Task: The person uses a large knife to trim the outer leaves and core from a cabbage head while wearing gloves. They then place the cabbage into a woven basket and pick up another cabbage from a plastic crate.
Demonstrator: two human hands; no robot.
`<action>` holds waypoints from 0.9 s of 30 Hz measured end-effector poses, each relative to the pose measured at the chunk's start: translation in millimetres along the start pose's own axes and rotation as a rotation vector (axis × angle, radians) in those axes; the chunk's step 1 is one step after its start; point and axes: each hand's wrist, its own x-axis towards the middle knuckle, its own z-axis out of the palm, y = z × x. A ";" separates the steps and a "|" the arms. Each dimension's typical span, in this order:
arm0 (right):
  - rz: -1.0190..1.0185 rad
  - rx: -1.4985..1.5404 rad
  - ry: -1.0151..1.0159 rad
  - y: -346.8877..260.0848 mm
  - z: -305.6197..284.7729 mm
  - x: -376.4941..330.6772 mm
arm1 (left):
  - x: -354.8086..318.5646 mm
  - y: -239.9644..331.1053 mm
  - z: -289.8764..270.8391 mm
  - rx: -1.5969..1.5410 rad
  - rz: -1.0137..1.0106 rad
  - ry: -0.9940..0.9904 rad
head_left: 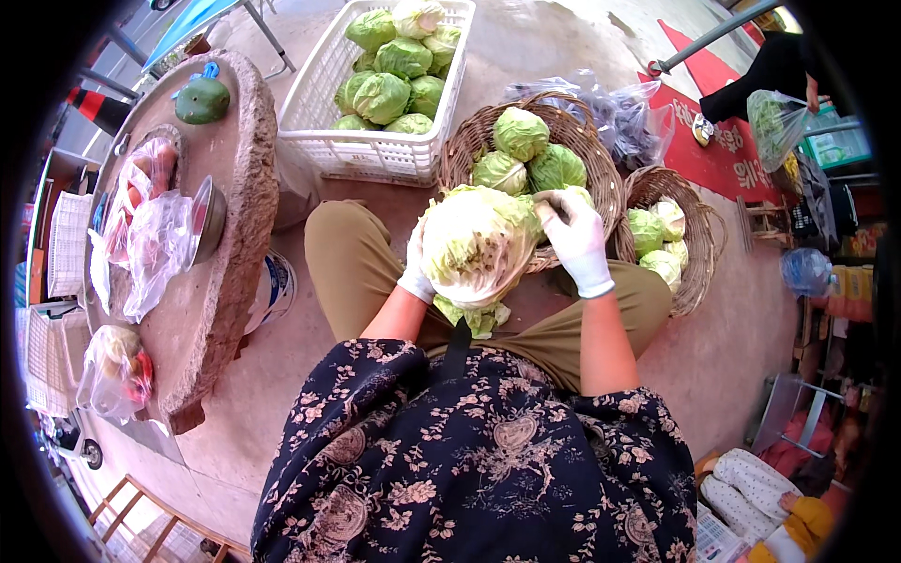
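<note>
A large cabbage [479, 246] with dark specks across its pale leaves is held up over my lap. My white-gloved left hand [416, 258] cups its left side, most of the fingers hidden behind it. At the upper right edge of the cabbage, my gloved right hand [574, 233] has its fingers bent and pinched on an outer leaf. Loose green leaves [474, 317] lie below, between my legs. Just beyond the held cabbage, a round wicker basket [601, 155] contains several cabbages [557, 169].
A white plastic crate [375, 155] piled with cabbages stands ahead. A smaller wicker basket [699, 220] with cabbages sits at right. On my left is a stone table [235, 235] bearing bagged produce, a metal bowl [208, 220] and a green squash [202, 100]. Another person stands far right.
</note>
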 end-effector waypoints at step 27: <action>0.240 -0.099 0.003 31.8 4.7 4.1 | 0.1 0.4 -28.5 -0.084 -0.138 -0.130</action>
